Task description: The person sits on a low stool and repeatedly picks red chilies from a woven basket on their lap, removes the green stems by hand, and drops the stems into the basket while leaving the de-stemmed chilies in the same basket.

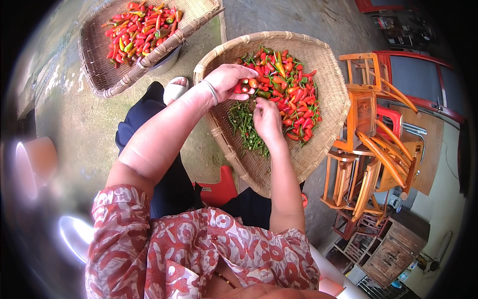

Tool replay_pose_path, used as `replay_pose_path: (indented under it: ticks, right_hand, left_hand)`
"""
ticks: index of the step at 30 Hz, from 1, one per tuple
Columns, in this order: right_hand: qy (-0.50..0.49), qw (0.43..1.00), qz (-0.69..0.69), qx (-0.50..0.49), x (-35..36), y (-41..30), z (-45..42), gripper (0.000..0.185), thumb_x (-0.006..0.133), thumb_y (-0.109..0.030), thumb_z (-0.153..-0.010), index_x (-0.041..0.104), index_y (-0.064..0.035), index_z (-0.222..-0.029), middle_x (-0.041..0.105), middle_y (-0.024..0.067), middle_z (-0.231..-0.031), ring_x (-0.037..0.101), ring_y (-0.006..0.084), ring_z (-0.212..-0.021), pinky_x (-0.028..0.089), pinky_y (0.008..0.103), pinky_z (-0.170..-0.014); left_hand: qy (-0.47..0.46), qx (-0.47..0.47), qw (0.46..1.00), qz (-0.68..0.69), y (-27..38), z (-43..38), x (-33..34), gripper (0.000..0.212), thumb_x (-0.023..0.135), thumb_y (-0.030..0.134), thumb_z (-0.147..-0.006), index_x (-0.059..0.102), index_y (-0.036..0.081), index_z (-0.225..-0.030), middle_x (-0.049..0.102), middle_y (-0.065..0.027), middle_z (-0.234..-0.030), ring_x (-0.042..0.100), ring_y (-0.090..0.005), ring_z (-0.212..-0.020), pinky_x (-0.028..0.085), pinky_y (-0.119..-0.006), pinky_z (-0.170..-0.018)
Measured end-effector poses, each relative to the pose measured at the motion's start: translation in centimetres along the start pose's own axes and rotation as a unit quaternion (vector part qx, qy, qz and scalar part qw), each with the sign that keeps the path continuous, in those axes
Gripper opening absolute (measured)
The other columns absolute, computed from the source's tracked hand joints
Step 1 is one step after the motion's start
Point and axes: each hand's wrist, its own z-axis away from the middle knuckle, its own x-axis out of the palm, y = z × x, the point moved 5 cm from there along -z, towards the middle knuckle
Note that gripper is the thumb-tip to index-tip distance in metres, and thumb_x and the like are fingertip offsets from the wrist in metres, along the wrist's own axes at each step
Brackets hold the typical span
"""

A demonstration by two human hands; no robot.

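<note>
A woven bamboo winnowing basket (pixel 328 123) lies before me, holding a heap of red chili peppers (pixel 298 97) with some orange and green ones. Beside the heap, toward me, is a pile of green pepper stems (pixel 246 129). My left hand (pixel 233 83), with a bangle at its wrist, holds several red peppers (pixel 245 85) between thumb and fingers over the basket's left part. Just right of and below it, my right hand (pixel 268 119) is over the stems with its fingertips bent together near the held peppers; whether it pinches anything is hidden.
At the upper left a second bamboo basket (pixel 112 84) holds red peppers (pixel 140 35) above a metal basin (pixel 168 61). Stacked wooden chairs (pixel 368 149) and a wooden cabinet (pixel 392 250) stand at right. A red plastic stool (pixel 224 187) is near my legs.
</note>
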Motion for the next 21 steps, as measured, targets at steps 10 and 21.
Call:
replay_pose_path:
  ticks: [10,21]
  right_hand:
    - [0.097,0.982,-0.001,0.164,3.4,4.0,-3.9,0.024,0.07,-0.022,-0.082,0.068,0.0016,-0.078,0.068,0.0157,-0.07,0.066,0.0277,-0.063,0.051,0.0399,-0.061]
    - [-0.03,0.926,-0.368,0.078,-1.3,-1.8,0.8,0.009,0.064,-0.006,-0.088,0.059,-0.0031,-0.082,0.055,-0.0052,-0.066,0.047,0.0011,-0.053,0.036,0.0188,-0.047]
  left_hand:
    - [-0.035,-0.042,0.996,0.068,-0.5,-0.8,-0.3,0.016,0.064,0.025,-0.09,0.065,0.01,-0.095,0.066,-0.0013,-0.08,0.062,-0.0101,-0.066,0.054,-0.025,-0.055]
    - [-0.057,0.017,0.962,-0.265,-0.5,-0.1,1.1,0.025,0.075,0.032,-0.083,0.069,0.01,-0.093,0.06,0.0055,-0.069,0.054,-0.0034,-0.058,0.042,-0.019,-0.05]
